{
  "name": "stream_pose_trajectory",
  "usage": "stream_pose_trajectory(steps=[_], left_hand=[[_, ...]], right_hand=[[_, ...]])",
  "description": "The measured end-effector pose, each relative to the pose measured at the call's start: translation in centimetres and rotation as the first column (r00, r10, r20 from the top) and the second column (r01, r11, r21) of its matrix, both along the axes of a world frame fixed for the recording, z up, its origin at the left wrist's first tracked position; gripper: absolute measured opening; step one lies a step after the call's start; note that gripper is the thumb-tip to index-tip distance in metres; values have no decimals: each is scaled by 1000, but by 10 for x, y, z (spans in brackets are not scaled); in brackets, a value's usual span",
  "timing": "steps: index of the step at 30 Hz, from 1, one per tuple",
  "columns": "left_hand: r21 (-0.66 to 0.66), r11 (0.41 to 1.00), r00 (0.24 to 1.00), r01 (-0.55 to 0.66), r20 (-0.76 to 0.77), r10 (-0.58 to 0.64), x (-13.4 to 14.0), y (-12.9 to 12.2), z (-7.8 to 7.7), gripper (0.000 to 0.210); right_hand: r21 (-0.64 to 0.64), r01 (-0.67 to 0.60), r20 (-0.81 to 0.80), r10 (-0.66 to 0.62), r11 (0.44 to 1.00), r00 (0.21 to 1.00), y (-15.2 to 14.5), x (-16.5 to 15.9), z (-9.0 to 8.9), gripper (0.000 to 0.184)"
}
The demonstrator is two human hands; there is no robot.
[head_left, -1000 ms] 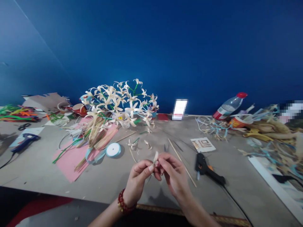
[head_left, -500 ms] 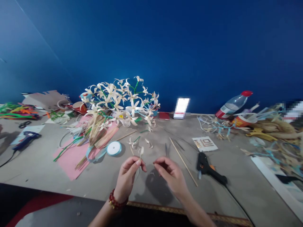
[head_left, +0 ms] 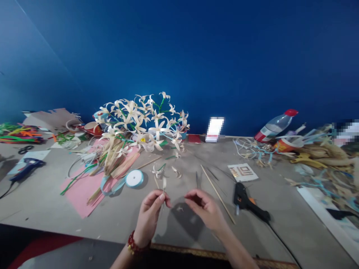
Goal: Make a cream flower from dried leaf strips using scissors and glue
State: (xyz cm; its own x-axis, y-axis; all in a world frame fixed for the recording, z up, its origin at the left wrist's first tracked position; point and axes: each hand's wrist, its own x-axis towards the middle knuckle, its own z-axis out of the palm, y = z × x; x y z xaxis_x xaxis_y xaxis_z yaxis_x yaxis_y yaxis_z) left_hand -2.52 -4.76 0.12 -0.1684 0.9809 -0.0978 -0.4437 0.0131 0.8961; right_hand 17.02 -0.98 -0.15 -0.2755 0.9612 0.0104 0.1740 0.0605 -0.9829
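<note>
Between the thumb and fingers of my left hand (head_left: 151, 211) is a pale petal strip (head_left: 164, 183), standing up above the fingertips. A thin end of it seems to hang below the grip, though blur hides the detail. My right hand (head_left: 206, 209) is a short way to the right, thumb and forefinger drawn together; what they hold, if anything, is too small to make out. Just beyond the hands lie a white flower (head_left: 157, 172) with a green stem and a few loose curled petals (head_left: 176, 172). A spool of light-blue ribbon (head_left: 134, 178) rests to the left.
Many white flowers (head_left: 131, 112) on green stems stand at the back. A black glue gun (head_left: 246, 201) and a thin stick (head_left: 217, 194) lie at right. A blue glue gun (head_left: 29, 169), pink paper (head_left: 81, 198) and husk strips (head_left: 112, 160) occupy the left. A tilted bottle (head_left: 276, 125) is at the back right.
My left hand has moved slightly left and down, and the petal strip in it stands more upright. My right hand has shifted a little right, widening the gap. The view has tilted slightly.
</note>
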Motion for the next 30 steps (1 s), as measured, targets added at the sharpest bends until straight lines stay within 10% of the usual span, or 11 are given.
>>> stream_pose_trajectory(steps=[5, 10, 14, 25, 30], left_hand=[[-55, 998, 1000, -14, -2, 14, -4, 3, -5, 24], [-87, 995, 998, 50, -21, -52, -1, 3, -10, 23], [-85, 994, 997, 67, -43, -71, 1, 4, -9, 25], [-91, 995, 991, 39, -124, -50, 4, 8, -2, 31], [-101, 994, 990, 42, -130, -55, 6, 8, -2, 33]], right_hand=[[208, 15, 418, -103, 978, 902, 8, 54, -10, 21], [435, 160, 660, -435, 886, 613, 8, 130, -9, 22], [447, 100, 797, -447, 889, 406, 2, 182, -16, 40], [412, -17, 857, -381, 911, 347, 9, 197, -29, 30], [362, -90, 845, -286, 928, 452, 19, 205, -19, 26]])
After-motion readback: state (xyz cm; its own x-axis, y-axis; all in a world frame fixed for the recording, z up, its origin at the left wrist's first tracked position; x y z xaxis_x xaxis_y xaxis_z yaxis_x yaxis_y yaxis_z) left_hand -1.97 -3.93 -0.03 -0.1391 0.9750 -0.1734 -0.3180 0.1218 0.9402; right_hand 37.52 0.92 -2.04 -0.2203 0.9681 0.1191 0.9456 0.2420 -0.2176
